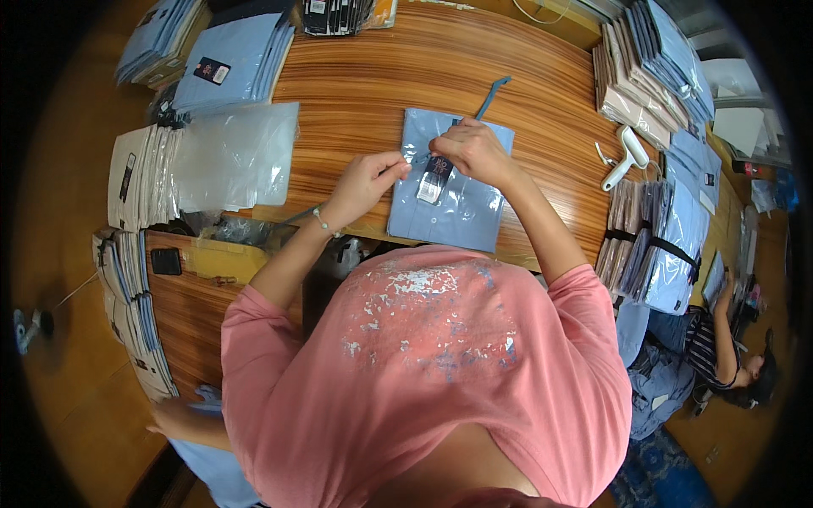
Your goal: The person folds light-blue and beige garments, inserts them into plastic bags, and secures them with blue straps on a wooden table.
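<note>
A folded light-blue shirt [449, 213] in a clear bag lies in front of me at the table's near edge. On it is a dark hang tag [434, 173] with a white label. My right hand [474, 152] is closed over the upper part of the shirt, its thumb by the tag's top. A thin blue stick-like tool [491, 97] with a bent end sticks out past its knuckles; the rest is hidden in the hand. At the shirt's left edge, my left hand [377, 180] is pinched. What it may hold is too small to see.
Clear plastic bags [237, 157] and stacks of bagged shirts [233, 63] stand at the left. More shirt stacks [639, 80] and a white lint roller [627, 158] are at the right. A phone [166, 261] lies lower left. Another person [720, 347] works at far right.
</note>
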A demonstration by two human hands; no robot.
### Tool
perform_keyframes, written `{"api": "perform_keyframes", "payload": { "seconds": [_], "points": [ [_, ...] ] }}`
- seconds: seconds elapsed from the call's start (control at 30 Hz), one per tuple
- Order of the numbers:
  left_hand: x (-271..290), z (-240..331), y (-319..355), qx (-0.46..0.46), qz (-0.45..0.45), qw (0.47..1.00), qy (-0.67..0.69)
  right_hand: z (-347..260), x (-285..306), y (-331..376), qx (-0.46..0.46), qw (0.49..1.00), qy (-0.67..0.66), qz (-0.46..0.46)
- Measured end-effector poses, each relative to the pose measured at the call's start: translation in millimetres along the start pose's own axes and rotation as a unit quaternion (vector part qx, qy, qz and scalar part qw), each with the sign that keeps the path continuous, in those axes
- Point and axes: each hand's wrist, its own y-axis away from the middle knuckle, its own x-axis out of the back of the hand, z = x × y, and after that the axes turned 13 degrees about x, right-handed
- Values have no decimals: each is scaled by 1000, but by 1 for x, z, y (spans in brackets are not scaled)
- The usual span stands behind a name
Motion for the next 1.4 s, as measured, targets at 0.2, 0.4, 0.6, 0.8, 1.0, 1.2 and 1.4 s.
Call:
{"api": "perform_keyframes", "payload": {
  "seconds": [0.2, 0.4, 0.6, 0.8, 1.0, 1.2, 1.4],
  "points": [
    [-6, 6, 10, 171, -89, 940, 281, -1, -8, -2, -27, 997, -69, 21],
    [-27, -2, 33, -11, -33, 998, 61, -70, -1, -10, -161, 958, -232, -39],
    [11, 69, 78, -120, -132, 974, -143, -125, 66, -20, -123, 938, -272, -175],
    [59, 119, 88, -238, -91, 943, -212, -133, 122, -70, 157, 973, -14, -171],
    [43, 109, 110, -90, -168, 982, -5, -135, 132, -65, 224, 951, 30, -211],
    [52, 42, 101, 140, -141, 973, 116, -61, 179, 18, -246, 964, 77, 71],
    [-14, 41, -10, -131, -24, 990, -48, -70, 60, -29, -261, 867, -380, 190]
  ]
}}
